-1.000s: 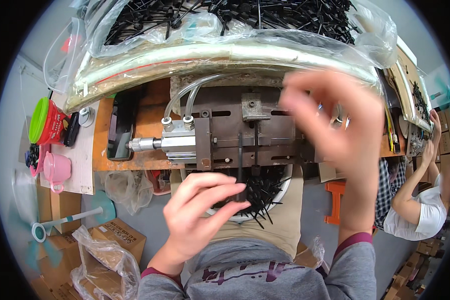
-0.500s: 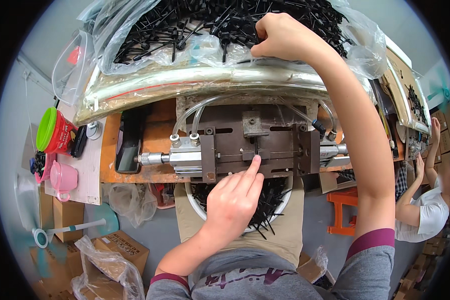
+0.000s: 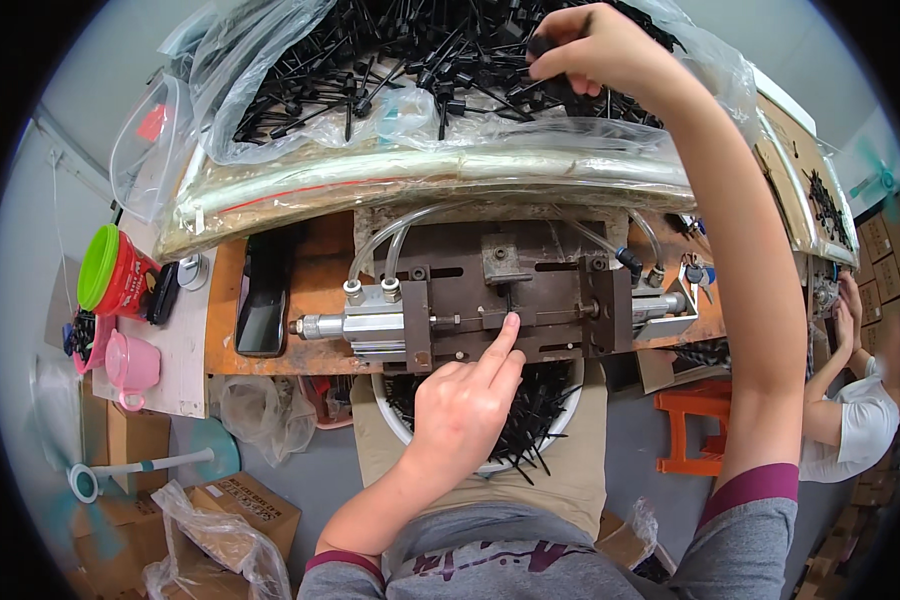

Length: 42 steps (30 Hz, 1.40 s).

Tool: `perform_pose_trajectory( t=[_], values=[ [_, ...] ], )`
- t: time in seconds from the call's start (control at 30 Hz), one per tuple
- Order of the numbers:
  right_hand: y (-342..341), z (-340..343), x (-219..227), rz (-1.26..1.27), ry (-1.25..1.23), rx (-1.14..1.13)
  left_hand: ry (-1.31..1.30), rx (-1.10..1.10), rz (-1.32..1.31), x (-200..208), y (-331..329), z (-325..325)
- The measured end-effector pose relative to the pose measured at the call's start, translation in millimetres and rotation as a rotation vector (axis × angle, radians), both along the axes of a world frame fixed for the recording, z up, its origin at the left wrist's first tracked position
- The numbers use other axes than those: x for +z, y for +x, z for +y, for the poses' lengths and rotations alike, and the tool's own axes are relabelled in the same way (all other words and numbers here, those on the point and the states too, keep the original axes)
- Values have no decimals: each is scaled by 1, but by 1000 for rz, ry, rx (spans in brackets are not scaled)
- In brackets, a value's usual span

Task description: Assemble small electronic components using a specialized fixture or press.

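L hand (image 3: 460, 412): index finger straight, on metal jig (image 3: 460, 250); others curled, can't tell if gripping. R hand (image 3: 602, 48): thumb & fingers pinch blk. part (image 3: 540, 46) above blk. parts heap (image 3: 450, 62).

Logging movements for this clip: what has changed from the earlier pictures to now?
The right hand moved forward, over the heap of black parts, and appears to hold one. The left hand released a black rod; its index finger now touches the pneumatic fixture. The pink cup and smartphone stayed put.
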State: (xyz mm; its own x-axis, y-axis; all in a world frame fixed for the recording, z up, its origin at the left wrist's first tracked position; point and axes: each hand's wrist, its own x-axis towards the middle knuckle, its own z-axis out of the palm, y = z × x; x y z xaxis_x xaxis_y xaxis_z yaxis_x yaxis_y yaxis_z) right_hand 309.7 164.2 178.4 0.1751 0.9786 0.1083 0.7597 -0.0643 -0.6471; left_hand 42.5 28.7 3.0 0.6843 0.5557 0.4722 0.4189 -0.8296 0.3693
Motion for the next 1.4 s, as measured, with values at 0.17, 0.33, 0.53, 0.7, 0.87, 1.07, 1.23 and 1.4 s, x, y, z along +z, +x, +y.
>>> perform_pose_trajectory(
  t=[0.17,0.33,0.53,0.7,0.87,1.07,1.23,1.4],
  values=[
    [22,-10,-6,550,243,-22,-24,-7,-25,0,0,0],
    [19,-31,-7,810,379,-35,-91,-81,-58,6,-8,-1],
    [-5,-69,-33,942,513,120,-364,-131,-363,35,-19,-1],
    [-63,-136,-75,1261,174,150,-684,-78,-713,45,-19,8],
    [-80,-173,-117,1473,17,132,-630,-209,-582,34,-33,4],
    [-61,-191,-121,1447,298,-83,-569,-177,-496,32,-41,-11],
    [-77,-208,-123,1048,512,-230,-227,-42,-346,3,-18,-11],
    [-90,-222,-130,647,654,-225,1,5,-87,-10,-5,-10]
  ],
)
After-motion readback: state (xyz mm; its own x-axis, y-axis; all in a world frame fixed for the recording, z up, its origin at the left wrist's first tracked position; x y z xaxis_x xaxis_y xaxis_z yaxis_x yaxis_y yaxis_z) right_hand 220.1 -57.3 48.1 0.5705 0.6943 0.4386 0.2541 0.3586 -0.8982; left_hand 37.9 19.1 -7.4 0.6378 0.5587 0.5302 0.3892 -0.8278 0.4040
